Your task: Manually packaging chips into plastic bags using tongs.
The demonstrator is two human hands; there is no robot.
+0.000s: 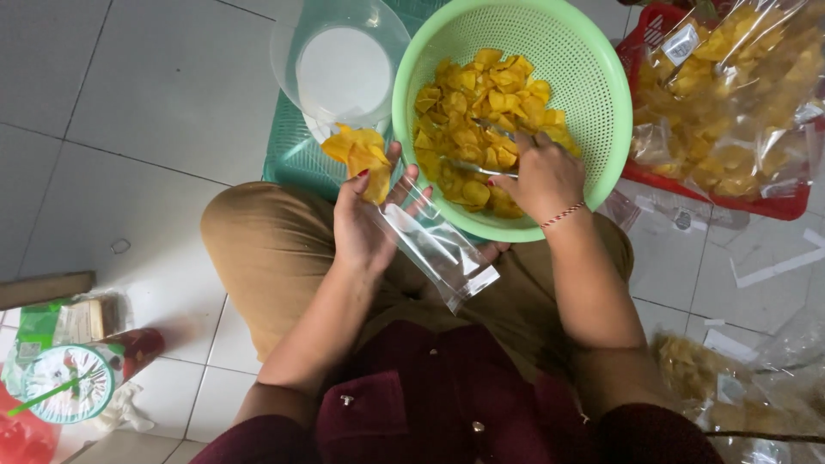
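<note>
My left hand (365, 225) holds a clear plastic bag (436, 245) by its open mouth, with several yellow chips (359, 155) at the top of it. My right hand (541, 176) reaches into a light green colander (593, 86) full of yellow chips (477, 103) and grips metal tongs (481, 167) among them. The colander rests tilted against my lap.
A clear plastic tub (344, 69) sits on a teal crate (292, 159) beside the colander. A red basket (773, 204) at the right holds several filled chip bags (739, 94). More bags (730, 387) lie at lower right. A lidded drink cup (64, 382) stands at lower left on the tiled floor.
</note>
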